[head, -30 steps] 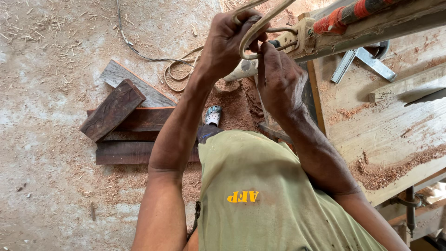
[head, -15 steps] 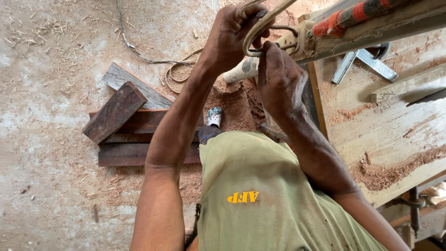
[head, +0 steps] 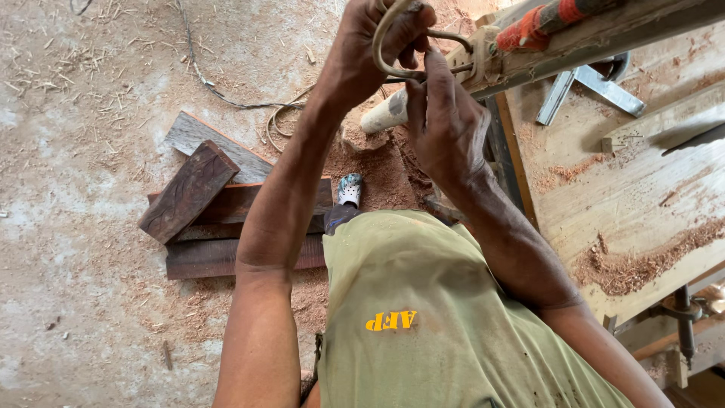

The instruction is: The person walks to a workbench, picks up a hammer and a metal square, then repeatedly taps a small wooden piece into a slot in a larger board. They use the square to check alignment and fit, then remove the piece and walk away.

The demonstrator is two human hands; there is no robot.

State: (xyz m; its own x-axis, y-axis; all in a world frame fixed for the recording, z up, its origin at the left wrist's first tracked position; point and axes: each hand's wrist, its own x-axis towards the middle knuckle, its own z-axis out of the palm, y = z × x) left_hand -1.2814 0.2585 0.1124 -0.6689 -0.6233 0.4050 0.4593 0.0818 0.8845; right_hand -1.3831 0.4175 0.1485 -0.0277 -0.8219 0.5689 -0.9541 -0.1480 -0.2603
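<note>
Olive-green shirt, worn by the person, fills the lower centre of the view, with yellow lettering on it. Two bare forearms rise from it toward the top of the frame. Right hand: fingers curled, thumb and forefinger pinched on the thin metal rod that runs from the curved loop toward the beam end. Left hand: fingers closed tightly around the pale curved hook, a bent loop of thick wire or cane held at the top edge of the view, just left of the beam. Long wooden beam, running diagonally across the upper right, its near end touching the loop and rod; a red-and-orange wrapped bar lies along its top. White cylindrical piece shows below the hands, between the two wrists. Workbench of pale planks to the right, bearing reddish sawdust and a metal square. One foot in a patterned clog stands on the floor below. Dark timber offcuts, stacked, lie left of the foot. Concrete floor strewn with shavings; thin cord trails across it, well apart from the hands.
</note>
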